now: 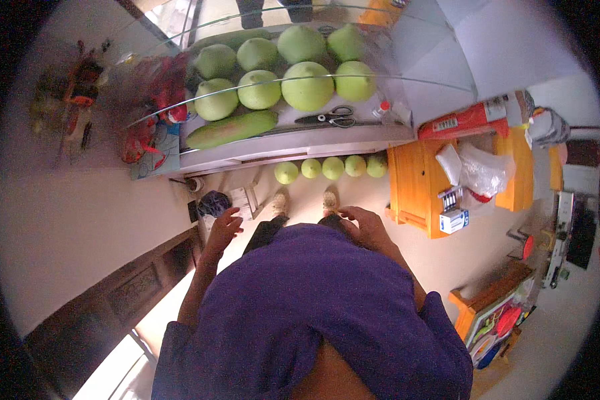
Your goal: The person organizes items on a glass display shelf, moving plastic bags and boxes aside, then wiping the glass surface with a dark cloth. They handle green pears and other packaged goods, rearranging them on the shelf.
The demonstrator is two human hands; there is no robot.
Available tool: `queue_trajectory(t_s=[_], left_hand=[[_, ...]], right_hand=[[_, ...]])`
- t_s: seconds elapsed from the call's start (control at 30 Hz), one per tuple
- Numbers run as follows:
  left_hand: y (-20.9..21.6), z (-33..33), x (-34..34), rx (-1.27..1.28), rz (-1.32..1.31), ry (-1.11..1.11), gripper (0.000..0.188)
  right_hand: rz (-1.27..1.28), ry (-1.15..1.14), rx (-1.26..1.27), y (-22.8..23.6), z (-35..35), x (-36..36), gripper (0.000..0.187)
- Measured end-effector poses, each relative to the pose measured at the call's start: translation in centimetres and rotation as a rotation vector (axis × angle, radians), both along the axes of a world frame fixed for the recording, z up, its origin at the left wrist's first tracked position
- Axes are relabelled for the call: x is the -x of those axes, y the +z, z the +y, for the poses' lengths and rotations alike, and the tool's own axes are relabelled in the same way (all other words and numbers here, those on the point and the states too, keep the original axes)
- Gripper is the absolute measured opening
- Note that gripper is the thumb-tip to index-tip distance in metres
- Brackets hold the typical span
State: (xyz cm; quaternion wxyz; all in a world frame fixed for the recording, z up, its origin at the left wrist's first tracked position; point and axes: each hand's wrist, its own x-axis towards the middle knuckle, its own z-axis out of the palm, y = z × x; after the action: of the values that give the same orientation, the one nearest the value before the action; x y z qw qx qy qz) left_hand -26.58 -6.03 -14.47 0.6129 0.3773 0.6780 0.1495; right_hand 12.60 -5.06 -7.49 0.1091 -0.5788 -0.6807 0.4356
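Note:
My left hand (225, 227) hangs in the air at my left side, fingers apart and holding nothing. On the other side, my right hand (365, 227) is held low near my thigh, also bare, its fingers loosely bent. Ahead of me on a light counter sit round pale green gourds (307, 87). A long green gourd (233, 130) lies along the front edge, with black-handled scissors (327, 117) to its right. Several more round gourds (333, 168) stand in a row on the floor below. Behind the counter gourds another row shows; whether it is a reflection I cannot tell.
Glass edges (300, 79) cross above the counter. Red packaging (143, 140) lies at its left end, a small red-capped bottle (382, 109) at its right. An orange wooden cabinet (415, 183) carries plastic bags and a small box (454, 221). A dark bag (214, 203) sits left of my feet.

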Motion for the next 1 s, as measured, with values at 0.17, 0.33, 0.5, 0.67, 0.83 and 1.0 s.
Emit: queue_trajectory(t_s=[0.17, 0.33, 0.5, 0.67, 0.83, 1.0], left_hand=[[-0.3, -3.5, 2.0, 0.106, -0.007, 0.255, 0.046], [-3.1, -9.2, 3.2, 0.103, -0.095, 0.499, 0.044], [-6.5, -14.3, 2.2, 0.227, -0.146, 0.669, 0.039], [-9.6, -17.1, 1.1, 0.326, -0.183, 0.751, 0.037], [-17.0, -18.5, 3.2, 0.24, -0.062, 0.659, 0.038], [-28.5, -16.9, 9.6, 0.156, 0.229, 0.499, 0.036]], right_hand=[[-0.032, 0.07, -0.029, 1.9, 3.1, 2.1, 0.029], [-0.118, 0.231, -0.019, 1.7, 5.1, 3.5, 0.028], [-0.141, 0.358, 0.056, 1.9, 6.9, 5.3, 0.028], [-0.178, 0.427, 0.105, -0.5, 8.0, 5.5, 0.029], [-0.328, 0.499, 0.227, -2.7, 8.2, 5.7, 0.032], [-0.415, 0.442, 0.337, -4.2, 7.7, 7.0, 0.032]])
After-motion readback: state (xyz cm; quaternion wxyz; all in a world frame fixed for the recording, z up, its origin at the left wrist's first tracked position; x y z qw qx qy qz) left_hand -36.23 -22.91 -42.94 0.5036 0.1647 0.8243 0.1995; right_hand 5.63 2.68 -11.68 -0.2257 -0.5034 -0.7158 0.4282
